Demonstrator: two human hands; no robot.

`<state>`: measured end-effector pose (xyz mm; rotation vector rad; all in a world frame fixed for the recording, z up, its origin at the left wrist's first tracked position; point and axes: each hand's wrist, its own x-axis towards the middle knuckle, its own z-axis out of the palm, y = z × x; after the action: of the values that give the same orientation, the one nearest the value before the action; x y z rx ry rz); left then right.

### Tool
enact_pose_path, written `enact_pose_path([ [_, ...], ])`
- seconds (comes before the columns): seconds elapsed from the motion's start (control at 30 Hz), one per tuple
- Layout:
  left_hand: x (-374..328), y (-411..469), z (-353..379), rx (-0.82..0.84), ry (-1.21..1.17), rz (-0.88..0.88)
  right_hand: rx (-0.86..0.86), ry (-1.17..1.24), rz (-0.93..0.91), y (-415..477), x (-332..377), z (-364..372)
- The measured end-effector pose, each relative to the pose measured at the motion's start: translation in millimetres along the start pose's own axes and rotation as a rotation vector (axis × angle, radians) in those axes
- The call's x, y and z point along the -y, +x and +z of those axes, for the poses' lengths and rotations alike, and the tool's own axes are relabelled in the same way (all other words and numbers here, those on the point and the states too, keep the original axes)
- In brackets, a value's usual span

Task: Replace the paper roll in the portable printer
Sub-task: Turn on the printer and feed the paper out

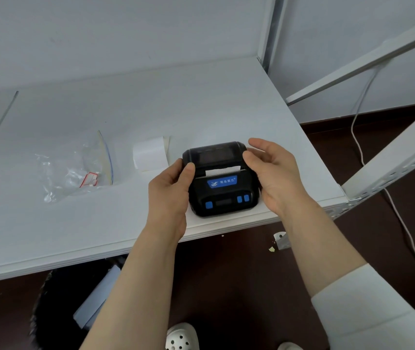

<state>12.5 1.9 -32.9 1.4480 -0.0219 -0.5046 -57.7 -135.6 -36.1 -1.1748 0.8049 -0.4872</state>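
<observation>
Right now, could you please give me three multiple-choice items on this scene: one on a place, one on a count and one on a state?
1. Where does the loose paper roll lie?
A) left of the printer, on the shelf
B) on the floor
C) on top of the printer

2. How many blue buttons does the printer's front show?
A) one
B) three
C) five

3. How is the printer's lid?
A) open, bay empty
B) taken off
C) shut, paper strip sticking out

Answers:
1 A, it rests between the plastic bag and the printer.
2 B, one left, two right.
3 C, the lid sits flush above the strip.
</observation>
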Motion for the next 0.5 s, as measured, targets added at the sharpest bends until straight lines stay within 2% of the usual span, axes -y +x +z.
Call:
enact_pose_path([
  [0.17, -0.9, -2.6, 1.2, -0.01, -0.005, -0.041, -0.006, -0.061, -0.006, -1.8, -2.0, 1.1],
  [0.3, -5.3, -9.5, -1.3, -0.037, 0.138, -0.103, -0.043, -0.109, 0.114, -10.4, -1.2, -3.2],
  [0.4, -5.0, -17.2, -3.3, -0.08, 0.184, -0.128, -0.022, -0.064, 0.21, -23.4, -3.4, -8.4],
  [0.5, -4.8, -23.2, -0.8, -0.078, 0.127, -0.121, 0.006, 0.012, 0.234, -31.0, -6.6, -0.9],
])
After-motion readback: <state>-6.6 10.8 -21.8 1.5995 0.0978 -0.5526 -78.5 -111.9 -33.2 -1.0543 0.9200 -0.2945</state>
